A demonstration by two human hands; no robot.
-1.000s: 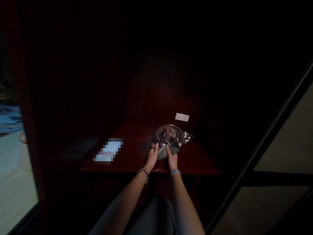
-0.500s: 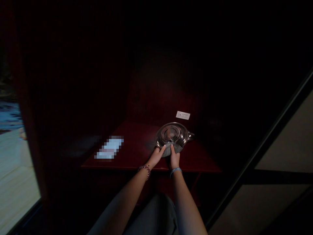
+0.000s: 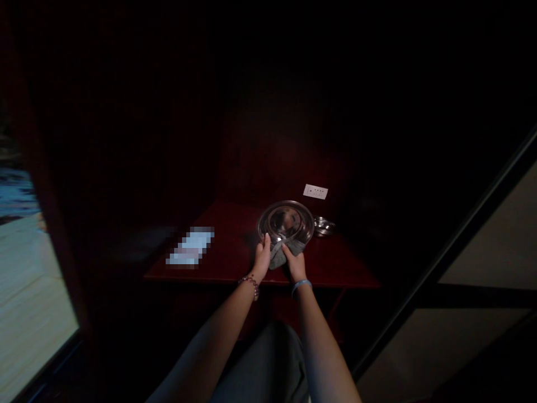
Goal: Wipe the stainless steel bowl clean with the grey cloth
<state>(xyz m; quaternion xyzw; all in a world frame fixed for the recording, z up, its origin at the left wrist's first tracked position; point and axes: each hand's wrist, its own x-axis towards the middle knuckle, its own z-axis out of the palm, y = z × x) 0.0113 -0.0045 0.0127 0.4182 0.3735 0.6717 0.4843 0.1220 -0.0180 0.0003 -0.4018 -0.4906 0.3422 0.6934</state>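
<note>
A shiny round metal bowl [image 3: 286, 222] is held up, tilted, over the dark red shelf. My left hand [image 3: 262, 260] grips its near left rim, thumb on top and the other fingers mostly hidden. At the near right rim, my right hand [image 3: 296, 265] pinches a grey cloth [image 3: 279, 257] against the bowl. Part of the cloth hangs between both hands. Just behind the bowl, to the right, a second metal bowl [image 3: 324, 226] rests on the shelf, partly covered from view.
The dark red shelf [image 3: 226, 246] has its front edge near my wrists. A blurred-out pale rectangle [image 3: 191, 246] lies on its left side. A white socket plate [image 3: 315, 192] is on the back wall. A dark slanted frame [image 3: 403, 313] runs along the right.
The bowl has shifted left and turned in my hands, uncovering more of the second bowl. My left hand has moved left along the rim, and my thumbs are farther apart.
</note>
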